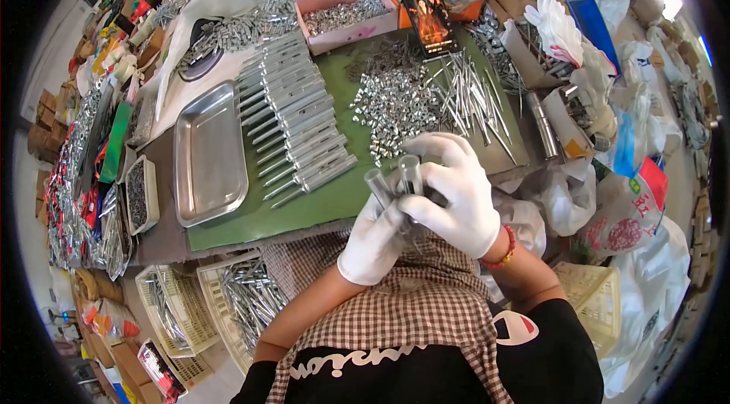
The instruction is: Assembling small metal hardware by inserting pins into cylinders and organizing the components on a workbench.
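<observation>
Both my hands wear white gloves and meet just in front of the table's near edge. My left hand (371, 243) is closed round a clear tube (378, 186) that leans to the left. Closed on another clear tube (411, 170), its open round end up, is my right hand (456, 195). The lower ends of both tubes are hidden by my fingers. Beyond them lies a pile of small shiny metal pieces (391, 107). To the left, a long row of clear tubes with metal rods (296, 115) rests side by side on the green mat (243, 230).
An unfilled steel tray (182, 176) stands left of the row. Thin metal rods (475, 100) lie at the right, near a propped phone (428, 17). A pink box (353, 31) of small parts stands behind. Yellow baskets (217, 271) sit below the table's left side.
</observation>
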Motion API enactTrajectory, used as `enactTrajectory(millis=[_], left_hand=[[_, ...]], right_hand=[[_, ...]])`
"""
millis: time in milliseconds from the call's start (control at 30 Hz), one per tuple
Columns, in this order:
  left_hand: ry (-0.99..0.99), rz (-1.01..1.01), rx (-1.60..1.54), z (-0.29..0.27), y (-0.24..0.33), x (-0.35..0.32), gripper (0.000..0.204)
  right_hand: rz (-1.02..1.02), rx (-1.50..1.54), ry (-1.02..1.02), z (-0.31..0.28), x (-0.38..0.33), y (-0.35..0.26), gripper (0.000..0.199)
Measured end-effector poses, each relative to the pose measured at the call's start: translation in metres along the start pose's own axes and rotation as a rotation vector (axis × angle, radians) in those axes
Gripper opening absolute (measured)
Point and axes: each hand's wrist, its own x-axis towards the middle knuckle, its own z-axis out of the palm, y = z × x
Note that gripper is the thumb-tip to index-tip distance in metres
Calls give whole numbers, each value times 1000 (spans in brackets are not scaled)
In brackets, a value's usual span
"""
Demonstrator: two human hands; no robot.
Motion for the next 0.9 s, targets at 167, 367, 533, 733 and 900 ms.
enactTrajectory(millis=[167,367,533,733,900], left_hand=[[-12,-52,13,-34,12,-15,60],[195,-50,48,-45,12,-35,62],[158,-81,73,-50,12,-44,52],[199,-62,216,-45,15,-45,50],[150,-85,354,-49,21,-37,44]], right_hand=[[167,18,163,-17,-6,20,18],[0,-292,12,-6,-16,53,9],[-62,-328,-57,3,-15,55,9],[-116,-346,-372,0,-10,49,14],[-56,-306,-399,-7,-3,36,18]])
